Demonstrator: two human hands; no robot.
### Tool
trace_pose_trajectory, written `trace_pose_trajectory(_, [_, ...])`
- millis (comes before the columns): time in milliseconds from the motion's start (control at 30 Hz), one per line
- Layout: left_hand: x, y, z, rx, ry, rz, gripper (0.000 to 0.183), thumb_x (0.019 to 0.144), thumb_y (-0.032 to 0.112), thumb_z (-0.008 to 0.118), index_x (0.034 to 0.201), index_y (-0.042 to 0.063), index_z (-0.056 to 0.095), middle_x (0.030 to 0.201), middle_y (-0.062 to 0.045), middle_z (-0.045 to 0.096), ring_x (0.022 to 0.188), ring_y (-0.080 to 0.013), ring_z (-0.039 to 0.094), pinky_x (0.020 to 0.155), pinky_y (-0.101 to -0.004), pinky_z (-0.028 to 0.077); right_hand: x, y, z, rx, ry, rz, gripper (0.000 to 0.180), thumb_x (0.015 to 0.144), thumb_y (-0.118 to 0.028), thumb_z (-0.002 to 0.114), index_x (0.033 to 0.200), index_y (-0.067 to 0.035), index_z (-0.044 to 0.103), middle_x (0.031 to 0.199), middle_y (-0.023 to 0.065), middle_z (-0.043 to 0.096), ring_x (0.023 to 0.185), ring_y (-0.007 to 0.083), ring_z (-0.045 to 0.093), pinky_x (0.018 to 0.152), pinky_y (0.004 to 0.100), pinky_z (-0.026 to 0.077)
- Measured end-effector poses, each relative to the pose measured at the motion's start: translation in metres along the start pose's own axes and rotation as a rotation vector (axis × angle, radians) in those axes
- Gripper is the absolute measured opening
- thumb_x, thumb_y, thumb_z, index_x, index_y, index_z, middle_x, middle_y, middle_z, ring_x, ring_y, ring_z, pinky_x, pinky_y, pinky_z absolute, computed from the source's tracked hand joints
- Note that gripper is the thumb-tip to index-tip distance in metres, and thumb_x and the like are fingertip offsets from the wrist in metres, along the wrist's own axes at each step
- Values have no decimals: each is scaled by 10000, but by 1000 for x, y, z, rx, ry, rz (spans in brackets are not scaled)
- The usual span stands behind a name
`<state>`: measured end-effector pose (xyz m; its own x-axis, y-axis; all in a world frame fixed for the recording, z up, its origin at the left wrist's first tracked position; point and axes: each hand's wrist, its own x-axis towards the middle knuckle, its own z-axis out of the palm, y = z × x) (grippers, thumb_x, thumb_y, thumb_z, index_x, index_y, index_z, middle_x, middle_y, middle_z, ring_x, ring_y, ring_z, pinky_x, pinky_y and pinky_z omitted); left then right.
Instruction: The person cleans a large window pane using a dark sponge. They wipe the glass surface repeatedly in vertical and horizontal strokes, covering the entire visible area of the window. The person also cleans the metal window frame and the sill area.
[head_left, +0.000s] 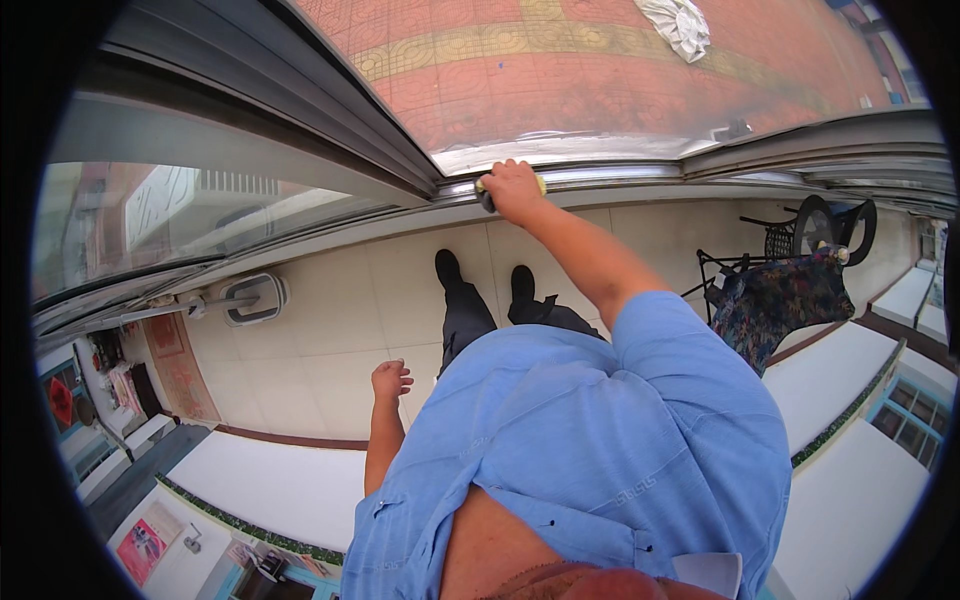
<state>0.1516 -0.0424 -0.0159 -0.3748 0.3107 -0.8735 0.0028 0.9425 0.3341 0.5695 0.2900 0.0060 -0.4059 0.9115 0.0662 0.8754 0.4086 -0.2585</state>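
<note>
My right hand is closed around a yellow and dark scrubbing pad or sponge, mostly hidden under the fingers. It presses down on the metal track of a sliding window, just right of the corner where a dark frame upright meets the sill. My left hand hangs at my side over the tiled floor, fingers loosely curled and slightly apart, with nothing seen in it. Beyond the track, red and yellow paving lies outside.
A grey-rimmed bucket with a mop handle stands on the left below the window. To the right are a black-framed chair draped with dark patterned cloth and a black wheel-like rim. A crumpled white sheet lies outside.
</note>
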Motion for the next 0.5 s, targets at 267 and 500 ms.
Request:
trace_pose_trajectory(267, [9,36,28,60,-62,87,240,1001,274,713,1085,52,685,946,-102,756,652,-202,730,517,-347,557,-206,248,-121,-317,-280,1157,294,1053,-266,559,1223,-138,761,1167,172,723,1141,385,716,912,523,600])
trace_pose_trajectory(500, [13,30,32,153,-69,27,236,998,270,713,1081,51,682,925,-104,755,631,-215,725,501,-370,558,-267,254,-146,-242,59,1231,306,892,-232,695,1171,-145,784,1147,189,767,1049,419,743,876,541,594])
